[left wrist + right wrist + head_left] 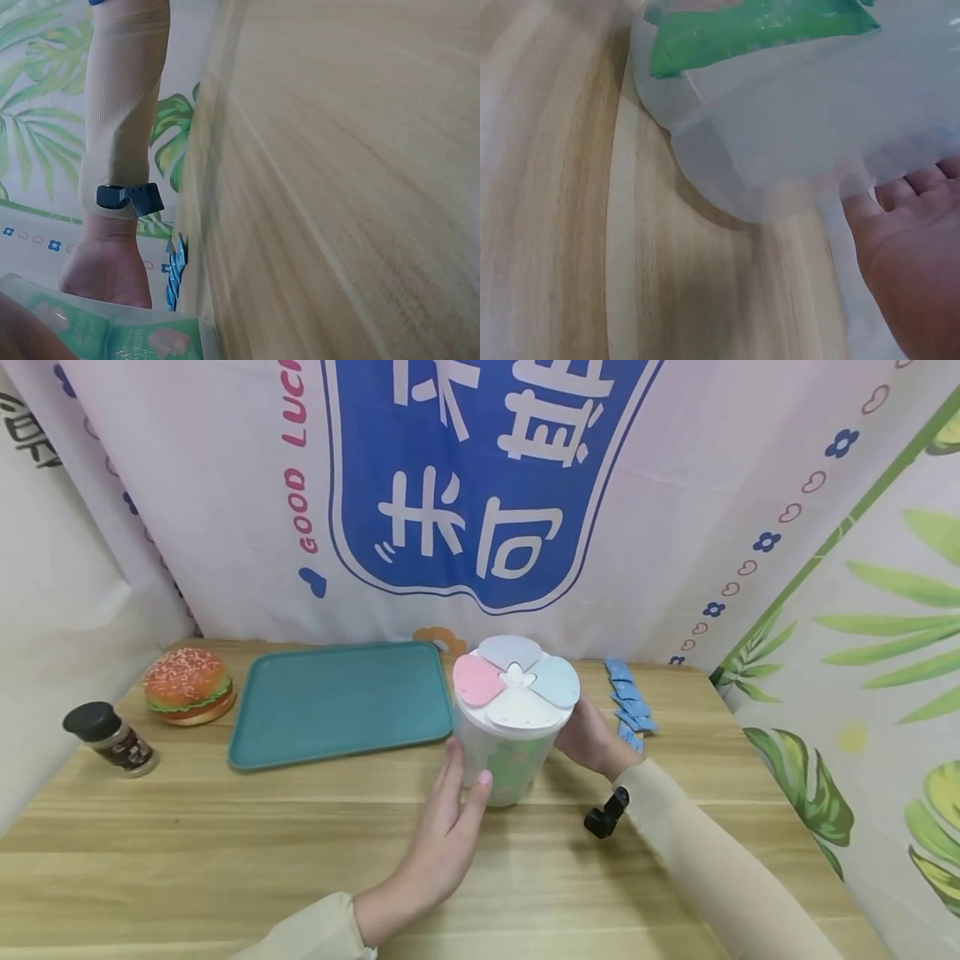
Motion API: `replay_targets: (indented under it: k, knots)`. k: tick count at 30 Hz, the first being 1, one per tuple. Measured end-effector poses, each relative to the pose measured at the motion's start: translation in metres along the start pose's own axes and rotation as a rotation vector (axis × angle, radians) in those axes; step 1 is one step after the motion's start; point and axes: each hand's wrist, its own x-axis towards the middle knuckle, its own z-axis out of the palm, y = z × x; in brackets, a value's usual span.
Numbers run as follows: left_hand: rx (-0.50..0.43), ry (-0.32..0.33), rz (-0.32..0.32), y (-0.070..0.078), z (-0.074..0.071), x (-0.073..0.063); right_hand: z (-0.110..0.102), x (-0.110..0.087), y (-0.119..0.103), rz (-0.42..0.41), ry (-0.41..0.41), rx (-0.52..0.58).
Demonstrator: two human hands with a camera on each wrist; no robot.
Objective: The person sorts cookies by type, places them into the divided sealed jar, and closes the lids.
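Note:
A translucent canister (513, 760) stands on the table, its top made of pink, lavender, pale blue and white petal-shaped lids (516, 681). Green packets (513, 768) show through its wall. My left hand (438, 835) touches the canister's near left side, with fingers straight and thumb apart from them. On the far right side my right hand (592, 735) is against the wall. Its fingers (919, 184) meet the clear wall in the right wrist view, but they are mostly hidden in the head view. The lids look closed.
To the left lie a teal tray (341, 706), a toy burger (189, 685) and a black-capped seasoning jar (112, 739). Several small blue packets (630, 702) lie right of the canister. A printed curtain (247, 527) hangs along the table's back edge.

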Motion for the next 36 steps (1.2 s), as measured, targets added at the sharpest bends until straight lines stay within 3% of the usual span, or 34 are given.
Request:
replay_targets:
  k: [11,16,21,27,33,36]
  knots:
    - [0.005,0.0,-0.001,0.002,0.001,0.001,-0.002,-0.006,0.0,-0.022,-0.025,0.005]
    - [0.001,0.014,0.014,-0.003,0.003,0.009,-0.006,-0.014,0.0,-0.056,-0.055,0.033]
    - [-0.04,0.013,0.025,-0.01,0.0,0.023,-0.009,-0.025,0.0,-0.038,-0.103,0.042]
    - [-0.049,-0.002,0.021,-0.016,-0.003,0.041,-0.013,-0.045,0.002,-0.068,-0.131,-0.092]
    - [-0.064,-0.032,0.004,-0.015,-0.008,0.06,-0.012,-0.065,0.01,-0.156,-0.158,-0.316]
    - [-0.104,-0.038,0.0,-0.013,-0.011,0.068,-0.01,-0.073,0.014,-0.217,-0.165,-0.357]
